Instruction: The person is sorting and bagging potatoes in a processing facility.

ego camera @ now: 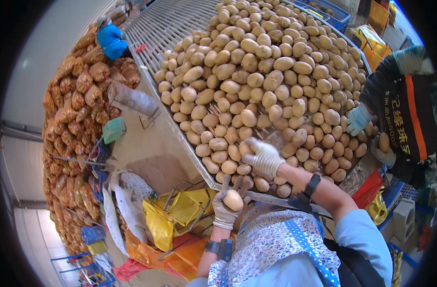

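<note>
A pale oval potato [233,200] rests in my gloved left hand [224,212], palm up with the fingers curled around it, just off the table's near edge. My right hand [267,158], in a striped knit glove, reaches over the heap. Its thumb and fingers are around another potato [244,147], which sits among the others. Loose brown potatoes [256,80] cover most of the slatted metal sorting table [175,25]. Part of the potatoes under my right forearm is hidden.
Across the table's right side, a co-worker's blue-gloved hand [359,119] touches the heap; the other hand holds a potato [384,142]. Yellow bags on a metal frame [180,211] stand at my left. Filled mesh sacks [75,118] are piled farther left, near another person [111,39].
</note>
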The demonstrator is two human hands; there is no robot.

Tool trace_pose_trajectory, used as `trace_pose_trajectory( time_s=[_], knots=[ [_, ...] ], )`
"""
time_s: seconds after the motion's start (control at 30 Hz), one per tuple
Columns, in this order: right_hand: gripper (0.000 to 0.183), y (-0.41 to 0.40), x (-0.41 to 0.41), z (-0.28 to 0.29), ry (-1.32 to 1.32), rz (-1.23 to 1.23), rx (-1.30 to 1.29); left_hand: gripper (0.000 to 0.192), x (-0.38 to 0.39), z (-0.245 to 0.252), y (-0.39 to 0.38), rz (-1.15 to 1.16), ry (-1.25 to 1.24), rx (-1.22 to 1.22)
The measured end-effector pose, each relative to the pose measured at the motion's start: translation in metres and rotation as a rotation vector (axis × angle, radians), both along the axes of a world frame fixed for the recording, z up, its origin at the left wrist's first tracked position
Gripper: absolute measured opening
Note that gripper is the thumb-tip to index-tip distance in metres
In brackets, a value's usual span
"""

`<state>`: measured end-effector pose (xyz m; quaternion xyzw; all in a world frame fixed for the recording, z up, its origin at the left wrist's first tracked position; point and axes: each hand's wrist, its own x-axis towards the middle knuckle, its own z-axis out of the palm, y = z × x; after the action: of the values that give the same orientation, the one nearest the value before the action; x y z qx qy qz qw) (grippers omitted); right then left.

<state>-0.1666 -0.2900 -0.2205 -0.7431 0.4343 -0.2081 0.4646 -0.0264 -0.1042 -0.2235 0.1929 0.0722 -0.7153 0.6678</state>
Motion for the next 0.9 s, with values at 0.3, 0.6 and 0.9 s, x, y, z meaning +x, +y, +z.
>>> trace_pose_trajectory(
  time_s=[0.3, 0.6, 0.9],
  knots=[
    [0.027, 0.034, 0.087, 0.011, 0.032, 0.469, -0.601, 0.049, 0.057, -0.006, 0.046, 0.076, 0.089, -0.011],
    [0.027, 0.039, 0.102, 0.005, 0.623, 0.749, -0.478, 0.054, 0.209, -0.085, 0.145, 0.484, 0.190, 0.701],
    [0.046, -0.019, 0.138, 0.010, 0.525, 0.231, -0.383, 0.046, 0.158, -0.033, 0.029, 0.264, -0.477, 0.612]
  ],
)
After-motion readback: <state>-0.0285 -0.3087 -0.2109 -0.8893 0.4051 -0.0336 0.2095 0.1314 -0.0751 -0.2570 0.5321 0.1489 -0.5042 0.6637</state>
